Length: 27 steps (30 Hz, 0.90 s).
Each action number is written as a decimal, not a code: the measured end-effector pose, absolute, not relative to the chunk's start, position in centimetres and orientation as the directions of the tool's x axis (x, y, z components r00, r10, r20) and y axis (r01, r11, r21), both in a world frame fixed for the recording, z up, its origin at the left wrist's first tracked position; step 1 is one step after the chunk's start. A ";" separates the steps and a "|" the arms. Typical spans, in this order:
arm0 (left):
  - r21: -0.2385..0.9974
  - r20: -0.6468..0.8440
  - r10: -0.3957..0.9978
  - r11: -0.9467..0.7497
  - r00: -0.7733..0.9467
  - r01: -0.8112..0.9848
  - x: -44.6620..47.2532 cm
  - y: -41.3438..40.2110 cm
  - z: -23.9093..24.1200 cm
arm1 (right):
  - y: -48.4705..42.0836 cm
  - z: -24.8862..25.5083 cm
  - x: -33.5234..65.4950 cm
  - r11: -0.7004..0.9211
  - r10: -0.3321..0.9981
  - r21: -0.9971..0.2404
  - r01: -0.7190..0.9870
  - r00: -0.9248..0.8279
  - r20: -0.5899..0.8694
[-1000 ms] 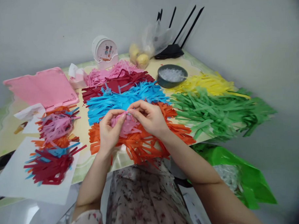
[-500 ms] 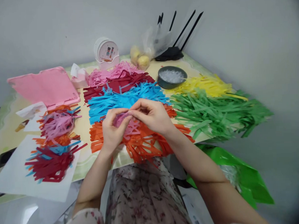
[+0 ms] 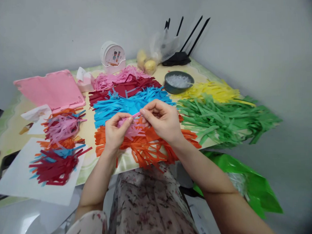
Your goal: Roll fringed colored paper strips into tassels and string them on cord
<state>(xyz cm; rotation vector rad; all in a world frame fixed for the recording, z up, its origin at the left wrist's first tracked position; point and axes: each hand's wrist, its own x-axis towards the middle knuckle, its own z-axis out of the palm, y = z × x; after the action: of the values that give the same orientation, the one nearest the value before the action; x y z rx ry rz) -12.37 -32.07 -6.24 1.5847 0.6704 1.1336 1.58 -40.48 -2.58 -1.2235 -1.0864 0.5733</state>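
Note:
Between my two hands runs a twisted end of pink fringed paper [image 3: 135,115]. My left hand [image 3: 117,129] pinches it with thumb and forefinger, and loose pink strips hang below the fingers. My right hand [image 3: 161,119] grips the other end of the twist with its fingertips. Both hands are above the orange fringed paper [image 3: 144,148], which lies along the front of the table. Just behind them is the blue fringed paper [image 3: 130,104], and beyond that the dark red fringed paper [image 3: 137,86].
Green fringe [image 3: 217,118], yellow fringe [image 3: 211,90] and a dark bowl [image 3: 178,84] of clear pieces are at right. Bundled tassels [image 3: 55,166] lie left on white paper [image 3: 17,180], near a pink case [image 3: 50,90]. A black router [image 3: 178,58] stands behind; a green bag [image 3: 261,188] hangs below.
My hands have drawn slightly apart, exposing the twisted pink piece between them. The view has shifted a little.

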 end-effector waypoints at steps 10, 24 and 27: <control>0.826 0.325 0.939 -0.339 0.111 0.450 -29.0 -35.6 -5.2 | -43.1 -6.6 -2.6 0.158 0.985 -0.963 0.217 0.029 0.168; 0.327 0.264 0.931 -0.334 0.254 0.884 -35.5 -32.7 -13.3 | -42.8 -8.8 -2.4 0.098 0.991 -0.925 0.366 0.045 0.123; 0.291 0.214 0.927 -0.362 0.309 0.885 -36.6 -31.2 -13.2 | -43.8 -9.3 -0.8 0.047 0.991 -0.918 0.393 0.099 0.093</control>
<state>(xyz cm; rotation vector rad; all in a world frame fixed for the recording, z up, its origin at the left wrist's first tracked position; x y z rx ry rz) -36.63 -31.19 -13.20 2.4425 1.7007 0.5266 -0.76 -43.81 -9.33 -1.4914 -1.4367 0.8523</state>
